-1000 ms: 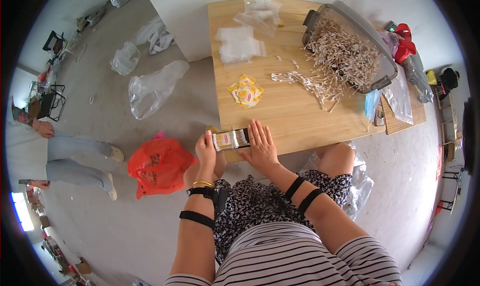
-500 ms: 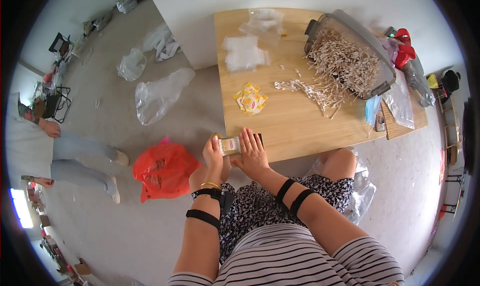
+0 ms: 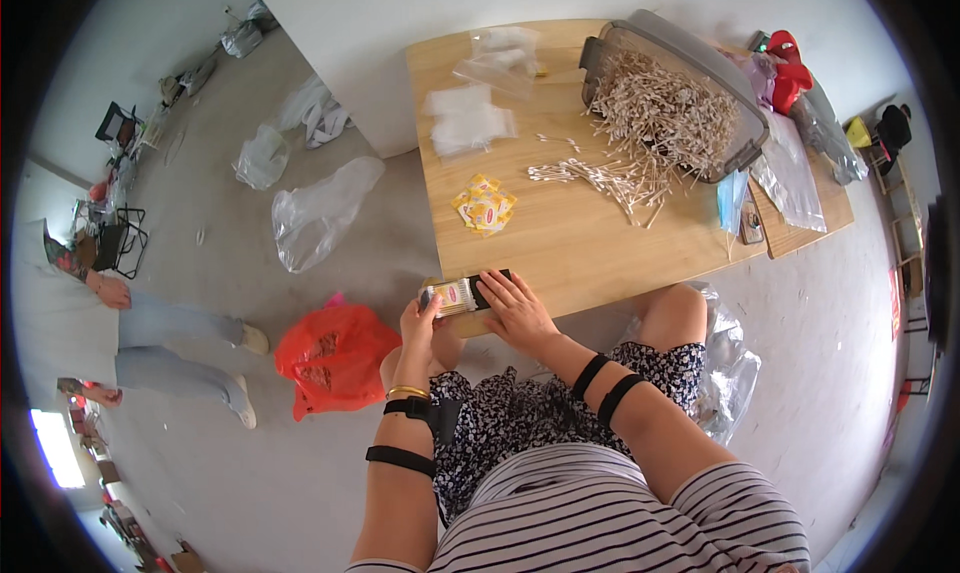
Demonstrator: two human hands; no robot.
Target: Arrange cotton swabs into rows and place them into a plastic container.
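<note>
My left hand [image 3: 418,323] grips a small clear pack of cotton swabs [image 3: 452,298] with a yellow and white label card at the table's near edge. Its thumb lies along the pack's left end. Fingers stretched out, my right hand [image 3: 520,313] lies flat over a black flat object [image 3: 482,294] beside the pack's right end. The hand covers much of that object, so its kind is unclear. Farther up the table lie several yellow printed cards [image 3: 485,206] in a loose pile. Loose cotton swabs [image 3: 600,178] spill from a tipped grey plastic bin [image 3: 748,153], which holds a large heap.
Clear plastic bags [image 3: 470,123] lie at the table's far left. A blue face mask [image 3: 731,203] and a phone [image 3: 751,225] are at its right edge. A red plastic bag [image 3: 335,358] stands on the floor at left. Beyond it stands another person [image 3: 75,323].
My right hand has shifted slightly right off the pack, exposing more of the black object. The pack has moved slightly left with my left hand. The view has shifted a little.
</note>
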